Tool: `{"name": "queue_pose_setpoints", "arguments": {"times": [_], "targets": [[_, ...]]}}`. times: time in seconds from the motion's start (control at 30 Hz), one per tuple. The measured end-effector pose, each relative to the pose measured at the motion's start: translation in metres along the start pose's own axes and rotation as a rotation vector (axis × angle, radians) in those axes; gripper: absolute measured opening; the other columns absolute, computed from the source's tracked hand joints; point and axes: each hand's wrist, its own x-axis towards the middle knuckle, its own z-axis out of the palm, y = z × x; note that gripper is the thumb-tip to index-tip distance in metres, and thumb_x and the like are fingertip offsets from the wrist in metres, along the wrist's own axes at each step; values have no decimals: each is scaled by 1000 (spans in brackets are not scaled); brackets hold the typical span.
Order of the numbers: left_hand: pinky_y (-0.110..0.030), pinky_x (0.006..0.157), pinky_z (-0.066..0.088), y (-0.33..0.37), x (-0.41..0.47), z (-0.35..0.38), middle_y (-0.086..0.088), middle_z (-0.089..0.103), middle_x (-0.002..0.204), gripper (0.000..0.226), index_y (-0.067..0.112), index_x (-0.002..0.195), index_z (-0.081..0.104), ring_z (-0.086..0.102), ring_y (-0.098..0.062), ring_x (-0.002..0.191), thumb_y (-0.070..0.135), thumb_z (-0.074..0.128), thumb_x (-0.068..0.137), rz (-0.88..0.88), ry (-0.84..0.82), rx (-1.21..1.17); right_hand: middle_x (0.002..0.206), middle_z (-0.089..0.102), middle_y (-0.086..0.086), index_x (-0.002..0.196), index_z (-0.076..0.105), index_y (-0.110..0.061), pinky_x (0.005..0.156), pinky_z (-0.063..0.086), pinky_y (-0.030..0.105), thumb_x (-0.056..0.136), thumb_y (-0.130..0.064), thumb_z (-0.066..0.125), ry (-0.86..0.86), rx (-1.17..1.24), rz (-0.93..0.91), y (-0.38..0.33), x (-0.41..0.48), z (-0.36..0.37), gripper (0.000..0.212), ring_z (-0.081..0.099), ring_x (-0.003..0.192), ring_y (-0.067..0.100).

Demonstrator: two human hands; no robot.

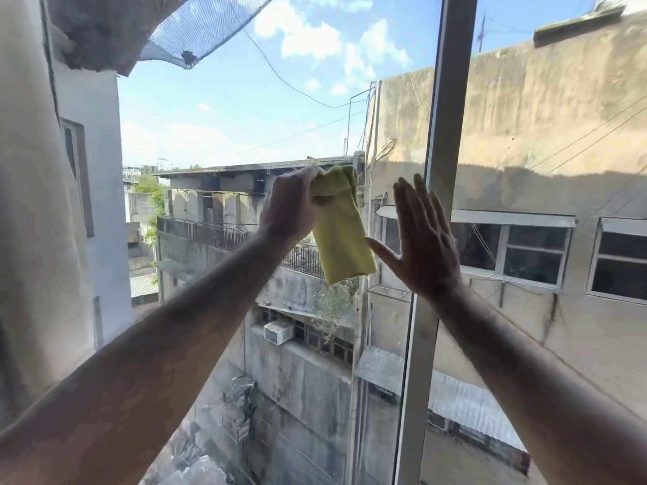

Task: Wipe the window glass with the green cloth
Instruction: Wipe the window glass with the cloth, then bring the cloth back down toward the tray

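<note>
My left hand point(292, 204) grips the top of a folded yellow-green cloth point(341, 236), which hangs down in front of the window glass point(266, 110) near the middle of the view. Whether the cloth touches the pane is hard to tell. My right hand point(420, 236) is open and flat with fingers spread upward, its thumb just beside the cloth's lower right edge, over the grey vertical window frame point(444, 134).
The grey frame bar divides the left pane from the right pane point(560, 134). Outside are concrete buildings, a wall air conditioner point(278, 332), cables and sky. A pale curtain or wall point(31, 204) fills the left edge.
</note>
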Motion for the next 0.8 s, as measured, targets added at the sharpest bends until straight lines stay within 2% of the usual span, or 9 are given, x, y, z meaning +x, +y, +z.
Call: {"name": "queue_pose_setpoints", "arguments": {"times": [0.07,0.13,0.2,0.23,0.3,0.47,0.6,0.67,0.8], "targets": [[-25,65,42,3,0,-13,-1,72,94,36,9,113,72,60,-17,82,23,86,82,-152,24,-139,163,42,24,158,39,1,127,28,48,91,-55,72,-103,182,25,-14,7,-8,93,37,155,37],[-25,59,42,-1,-2,-26,0,71,97,41,6,114,72,63,-19,83,25,88,81,-327,47,-335,151,59,20,153,49,-8,117,44,44,87,-45,81,-233,405,243,-26,17,-17,82,59,137,31],[-31,70,60,-10,-9,-38,-6,77,107,44,5,116,71,72,-23,90,23,89,80,-477,33,-560,106,80,12,127,73,-10,81,63,30,85,-36,84,-183,528,432,-34,25,-24,50,72,87,18],[-37,77,64,-14,-14,-43,-8,77,110,42,5,116,69,73,-25,94,20,88,81,-530,4,-648,83,77,5,108,79,-11,61,56,23,84,-33,85,-122,579,510,-36,28,-27,34,65,69,13],[-37,78,66,-25,-28,-51,-4,73,109,34,7,112,67,72,-22,97,19,85,85,-605,-88,-771,69,67,-3,90,79,-13,46,48,14,82,-34,88,-38,749,673,-43,30,-30,24,57,55,6],[-33,77,62,-50,-71,-57,-8,69,115,42,9,118,61,67,-22,97,41,73,94,-915,-439,-973,80,75,-5,101,80,-14,52,58,17,80,-29,89,-138,1107,1041,-65,9,-24,27,69,57,2],[-32,68,67,-89,-121,-49,-8,65,108,38,9,125,61,66,-24,95,35,68,99,-1056,-483,-1126,87,76,0,117,77,-9,55,59,20,83,-28,88,-393,1183,1142,-81,-44,-10,41,71,58,2],[-29,61,65,-104,-157,-41,-6,67,102,20,13,114,66,67,-22,91,27,67,100,-1084,-552,-1072,83,75,-3,110,79,-13,60,61,22,85,-27,85,-426,1175,1161,-94,-87,-2,29,70,65,6],[-32,71,58,-134,-251,-10,1,72,96,8,21,103,75,66,-18,88,21,72,96,-1170,-602,-909,78,71,-2,89,81,-17,70,57,31,86,-25,85,-493,1168,1275,-128,-193,11,9,62,73,16]]}}
